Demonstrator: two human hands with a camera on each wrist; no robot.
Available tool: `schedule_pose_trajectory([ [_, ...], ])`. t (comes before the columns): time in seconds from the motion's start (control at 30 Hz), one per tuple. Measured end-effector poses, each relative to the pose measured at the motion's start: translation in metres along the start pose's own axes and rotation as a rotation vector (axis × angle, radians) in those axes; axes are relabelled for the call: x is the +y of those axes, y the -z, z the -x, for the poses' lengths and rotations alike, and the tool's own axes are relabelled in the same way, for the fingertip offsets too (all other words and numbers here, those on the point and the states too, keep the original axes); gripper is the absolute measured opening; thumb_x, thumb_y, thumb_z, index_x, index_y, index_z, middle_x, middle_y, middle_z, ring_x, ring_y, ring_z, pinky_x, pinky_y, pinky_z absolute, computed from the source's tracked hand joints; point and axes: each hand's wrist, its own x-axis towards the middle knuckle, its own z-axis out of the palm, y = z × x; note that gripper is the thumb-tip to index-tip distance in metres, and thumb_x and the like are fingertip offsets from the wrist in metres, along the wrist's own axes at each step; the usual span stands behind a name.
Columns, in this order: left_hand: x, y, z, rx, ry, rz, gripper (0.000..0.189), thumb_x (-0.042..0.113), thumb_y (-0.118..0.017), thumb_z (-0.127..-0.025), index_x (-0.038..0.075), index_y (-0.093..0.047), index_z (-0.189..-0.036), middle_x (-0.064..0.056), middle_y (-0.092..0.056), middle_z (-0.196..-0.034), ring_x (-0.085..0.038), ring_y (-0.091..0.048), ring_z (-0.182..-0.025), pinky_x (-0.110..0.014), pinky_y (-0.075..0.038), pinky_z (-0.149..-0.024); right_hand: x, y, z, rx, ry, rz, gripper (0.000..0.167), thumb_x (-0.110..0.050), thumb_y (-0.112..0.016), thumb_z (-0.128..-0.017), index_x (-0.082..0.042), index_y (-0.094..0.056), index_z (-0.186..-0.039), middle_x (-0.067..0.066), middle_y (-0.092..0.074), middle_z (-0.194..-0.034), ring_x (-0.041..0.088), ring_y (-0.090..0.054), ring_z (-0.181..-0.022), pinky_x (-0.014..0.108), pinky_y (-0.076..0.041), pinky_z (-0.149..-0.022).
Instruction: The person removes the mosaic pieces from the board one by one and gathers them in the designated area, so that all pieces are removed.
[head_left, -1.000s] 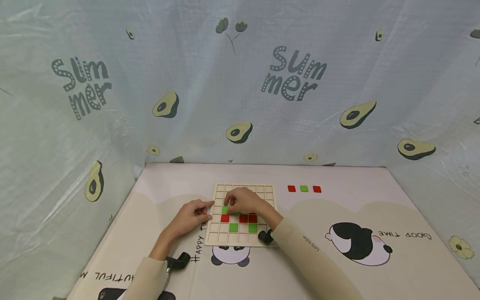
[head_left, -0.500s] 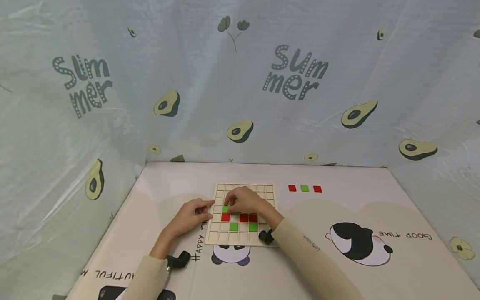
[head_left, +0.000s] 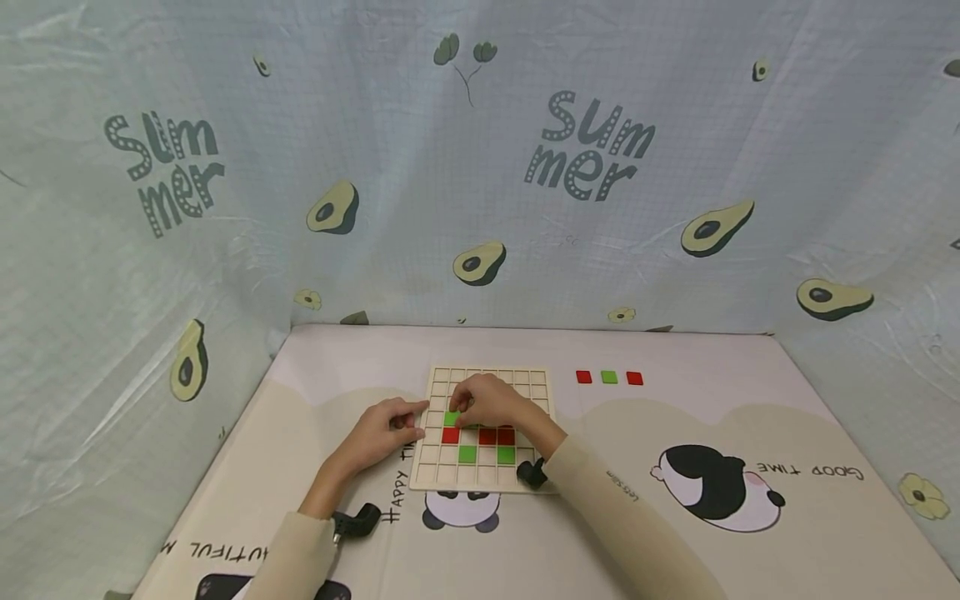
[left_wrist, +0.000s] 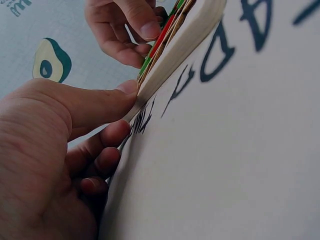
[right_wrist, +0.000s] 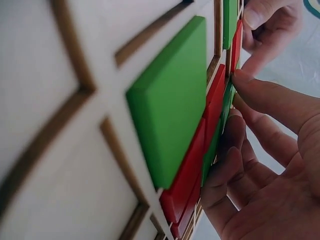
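A pale wooden grid board [head_left: 446,476] lies on the table with several red and green square tiles in its cells. My right hand [head_left: 487,402] reaches over the board, thumb and index finger pinching at the edge of a green tile [head_left: 451,418] near the left side. Just below sits a red tile [head_left: 450,436]; its neighbours include another red tile [head_left: 488,437] and a green tile [head_left: 467,455]. My left hand [head_left: 384,433] touches the board's left edge with extended thumb and index finger, other fingers curled beneath. The right hand hides part of the upper rows.
Right of the board, a red tile [head_left: 583,377], a green tile [head_left: 609,377] and another red tile [head_left: 634,378] lie in a row. The table cover [head_left: 585,542] bears printed pandas and words. A hanging curtain [head_left: 390,275] encloses the back and sides.
Both hands keep practically the same place, with at most slight movement of the right fingers at the green tile. The head view shifts very slightly.
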Motion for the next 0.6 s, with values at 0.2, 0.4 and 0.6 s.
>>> schedule_pose_trajectory([
  [0.2, 0.0001, 0.0000, 0.0010, 0.002, -0.001, 0.002, 0.049, 0.018, -0.077, -0.092, 0.006, -0.066, -0.138, 0.002, -0.057, -0.086, -0.013, -0.050, -0.083, -0.025, -0.040, -0.073, -0.0008, 0.0002, -0.0005, -0.006, 0.006, 0.002, 0.013, -0.016, -0.085, -0.086, -0.015, -0.077, -0.097, -0.005, -0.069, -0.088, 0.008, -0.059, -0.082, 0.027, -0.049, -0.079],
  [0.4, -0.0011, -0.0007, 0.0006, 0.005, 0.000, -0.001, 0.048, 0.018, -0.077, -0.092, 0.006, -0.067, -0.138, 0.002, -0.057, -0.086, -0.013, -0.050, -0.083, -0.025, -0.040, -0.073, -0.0007, 0.0006, -0.0006, -0.010, 0.019, -0.016, 0.015, -0.012, -0.084, -0.085, -0.017, -0.074, -0.094, -0.005, -0.068, -0.087, 0.009, -0.058, -0.082, 0.028, -0.049, -0.079],
  [0.6, -0.0002, -0.0005, 0.0004, 0.007, 0.001, 0.006, 0.048, 0.018, -0.078, -0.092, 0.006, -0.067, -0.138, 0.002, -0.057, -0.086, -0.013, -0.050, -0.083, -0.025, -0.040, -0.073, -0.0017, 0.0012, -0.0002, -0.016, 0.024, -0.014, 0.015, -0.011, -0.084, -0.085, -0.016, -0.073, -0.094, -0.006, -0.066, -0.085, 0.010, -0.058, -0.082, 0.029, -0.048, -0.079],
])
